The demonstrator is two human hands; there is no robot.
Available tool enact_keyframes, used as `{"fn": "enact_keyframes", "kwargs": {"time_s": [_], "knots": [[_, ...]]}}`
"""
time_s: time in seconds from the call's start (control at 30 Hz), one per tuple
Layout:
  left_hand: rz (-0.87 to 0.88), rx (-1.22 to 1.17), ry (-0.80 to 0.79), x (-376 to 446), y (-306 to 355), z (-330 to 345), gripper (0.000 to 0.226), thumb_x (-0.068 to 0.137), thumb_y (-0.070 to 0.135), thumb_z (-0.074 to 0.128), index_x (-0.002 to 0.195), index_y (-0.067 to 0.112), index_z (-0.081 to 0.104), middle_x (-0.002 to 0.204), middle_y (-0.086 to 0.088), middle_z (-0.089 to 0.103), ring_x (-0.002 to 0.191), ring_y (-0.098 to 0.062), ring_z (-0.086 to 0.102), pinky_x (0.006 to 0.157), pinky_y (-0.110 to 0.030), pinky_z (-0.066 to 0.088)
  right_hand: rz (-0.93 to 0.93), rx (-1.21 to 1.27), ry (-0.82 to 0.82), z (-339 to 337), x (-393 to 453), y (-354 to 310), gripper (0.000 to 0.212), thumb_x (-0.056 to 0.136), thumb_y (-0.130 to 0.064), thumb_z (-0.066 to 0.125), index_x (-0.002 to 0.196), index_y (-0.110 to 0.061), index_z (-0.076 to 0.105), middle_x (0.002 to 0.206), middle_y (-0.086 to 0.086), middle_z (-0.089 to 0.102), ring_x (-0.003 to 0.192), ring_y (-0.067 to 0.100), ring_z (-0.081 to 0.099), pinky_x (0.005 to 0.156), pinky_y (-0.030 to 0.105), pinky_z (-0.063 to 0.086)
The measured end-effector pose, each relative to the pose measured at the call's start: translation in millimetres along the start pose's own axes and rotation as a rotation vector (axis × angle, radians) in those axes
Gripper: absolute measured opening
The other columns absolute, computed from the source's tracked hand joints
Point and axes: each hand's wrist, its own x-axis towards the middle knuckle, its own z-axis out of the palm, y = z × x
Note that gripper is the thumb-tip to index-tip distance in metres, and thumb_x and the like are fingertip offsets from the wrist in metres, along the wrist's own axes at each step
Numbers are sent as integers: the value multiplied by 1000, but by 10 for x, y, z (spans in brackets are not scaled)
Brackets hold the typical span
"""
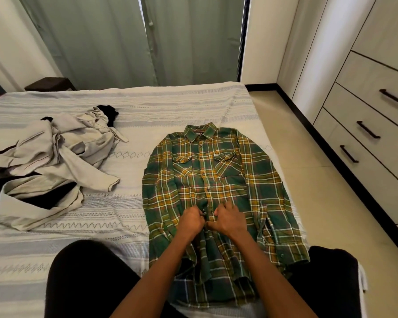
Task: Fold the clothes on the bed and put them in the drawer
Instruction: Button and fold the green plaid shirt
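Head | green-yellow plaid shirt flat, front up | both hands pinch its placket

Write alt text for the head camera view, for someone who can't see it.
A person's left hand and right hand pinch the button placket of a green and yellow plaid shirt laid face up on a striped bed. A rumpled pile of beige and black clothes lies to its left; white drawers stand shut at right.

A green-and-yellow plaid shirt lies flat, front up, on the bed. Crumpled beige clothes lie to the shirt's left. The drawers right of the bed are closed.
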Motion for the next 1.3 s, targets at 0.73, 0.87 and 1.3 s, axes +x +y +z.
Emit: {"fn": "enact_keyframes", "kwargs": {"time_s": [0.73, 0.87, 1.3], "knots": [[109, 219, 66, 29, 157, -175, 20, 98, 31, 52, 106, 20, 66, 106, -7, 70, 96, -27, 67, 84, -41, 54, 120, 194, 195, -87, -22, -84, 24, 94, -40, 53, 101, -24, 69, 104, 3, 73, 99, 26, 68, 80, 35, 51], [63, -173, -36, 87, 169, -168, 19, 97, 21, 58, 90, 19, 75, 89, -4, 74, 73, -14, 64, 70, -31, 54, 113, 368, 152, -81, -3, -4, 21, 90, -47, 59, 93, -29, 69, 95, -2, 73, 91, 21, 67, 74, 33, 49], [-218, -754, -219, 43, 222, -251, 11, 95, 13, 64, 93, 6, 72, 78, -8, 68, 46, -10, 45, 39, -21, 39, -5, 644, 300, 18, -62, 26, 13, 96, -31, 63, 103, -23, 70, 99, -5, 71, 89, 13, 64, 80, 36, 54]]}}
